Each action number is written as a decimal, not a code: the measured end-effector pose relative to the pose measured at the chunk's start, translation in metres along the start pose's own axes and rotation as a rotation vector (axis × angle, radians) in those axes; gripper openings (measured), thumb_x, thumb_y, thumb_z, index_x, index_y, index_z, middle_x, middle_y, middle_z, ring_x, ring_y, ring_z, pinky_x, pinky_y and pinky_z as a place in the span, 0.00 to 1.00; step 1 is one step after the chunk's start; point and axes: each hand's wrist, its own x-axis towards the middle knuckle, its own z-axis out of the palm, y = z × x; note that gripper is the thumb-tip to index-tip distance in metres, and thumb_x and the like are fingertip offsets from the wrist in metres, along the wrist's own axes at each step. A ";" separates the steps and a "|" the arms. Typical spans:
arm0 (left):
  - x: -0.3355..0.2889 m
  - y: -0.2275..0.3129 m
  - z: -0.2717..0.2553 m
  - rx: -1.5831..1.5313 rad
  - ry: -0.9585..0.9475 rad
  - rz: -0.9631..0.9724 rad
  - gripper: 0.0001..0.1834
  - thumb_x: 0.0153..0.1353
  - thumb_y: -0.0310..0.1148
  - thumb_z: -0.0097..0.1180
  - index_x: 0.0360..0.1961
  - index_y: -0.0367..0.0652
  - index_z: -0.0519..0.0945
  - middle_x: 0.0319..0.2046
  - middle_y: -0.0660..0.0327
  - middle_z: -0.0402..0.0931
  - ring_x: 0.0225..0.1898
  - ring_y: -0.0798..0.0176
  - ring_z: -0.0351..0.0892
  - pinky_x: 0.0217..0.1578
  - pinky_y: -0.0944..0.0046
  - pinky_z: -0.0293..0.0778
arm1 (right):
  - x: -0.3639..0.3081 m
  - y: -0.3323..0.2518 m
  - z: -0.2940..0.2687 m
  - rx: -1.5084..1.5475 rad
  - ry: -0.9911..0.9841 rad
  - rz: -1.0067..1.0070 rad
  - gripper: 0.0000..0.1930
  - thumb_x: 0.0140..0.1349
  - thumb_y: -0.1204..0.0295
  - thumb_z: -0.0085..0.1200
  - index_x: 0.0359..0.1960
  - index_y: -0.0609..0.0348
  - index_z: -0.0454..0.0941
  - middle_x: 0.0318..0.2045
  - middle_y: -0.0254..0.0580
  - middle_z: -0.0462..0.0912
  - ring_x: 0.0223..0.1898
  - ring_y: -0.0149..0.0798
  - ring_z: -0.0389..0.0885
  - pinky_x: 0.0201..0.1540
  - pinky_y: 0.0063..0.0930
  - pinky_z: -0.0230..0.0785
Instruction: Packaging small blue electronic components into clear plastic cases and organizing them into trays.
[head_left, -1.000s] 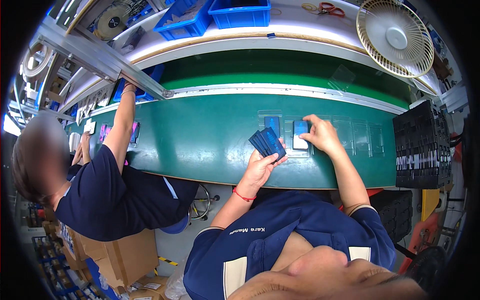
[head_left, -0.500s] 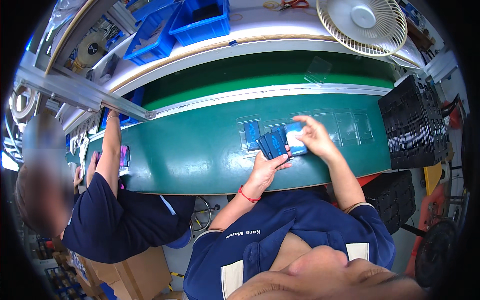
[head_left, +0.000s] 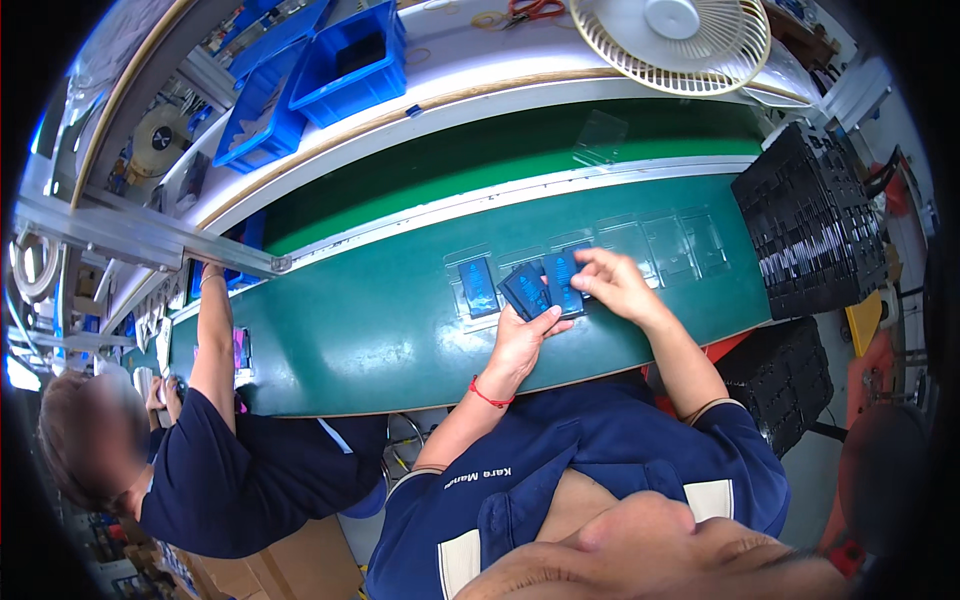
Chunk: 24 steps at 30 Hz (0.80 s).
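Observation:
My left hand point(head_left: 522, 342) is closed around a fan of flat black phone batteries point(head_left: 526, 292) with blue print, thumb on top. At the right side of the fan, one battery point(head_left: 564, 282) lies face up, and the bent thumb and forefinger of my right hand point(head_left: 618, 286) close at its right edge. Just beyond both hands lies a clear plastic tray point(head_left: 668, 250) with several moulded pockets. Another black battery point(head_left: 478, 287) rests in the tray's leftmost pocket. My hands partly cover the tray's middle.
The green tabletop point(head_left: 350, 330) bears all this. Black stacked trays point(head_left: 808, 225) stand at the right end. A white fan point(head_left: 672, 30) and blue bins point(head_left: 350, 65) sit on the shelf behind. At left, a co-worker's arm point(head_left: 212, 330) reaches over the table.
The battery at my right fingers showed a bright, shiny face before; now its dark printed face shows, closer against the fan. The view has shifted slightly, and my left hand keeps its batteries.

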 end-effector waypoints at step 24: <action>0.020 -0.017 0.031 0.089 -0.151 -0.121 0.19 0.61 0.22 0.54 0.54 0.36 0.69 0.48 0.52 0.75 0.48 0.56 0.78 0.46 0.57 0.79 | -0.023 0.013 -0.036 0.167 0.122 -0.018 0.07 0.59 0.71 0.58 0.31 0.60 0.75 0.26 0.28 0.77 0.28 0.21 0.71 0.31 0.18 0.65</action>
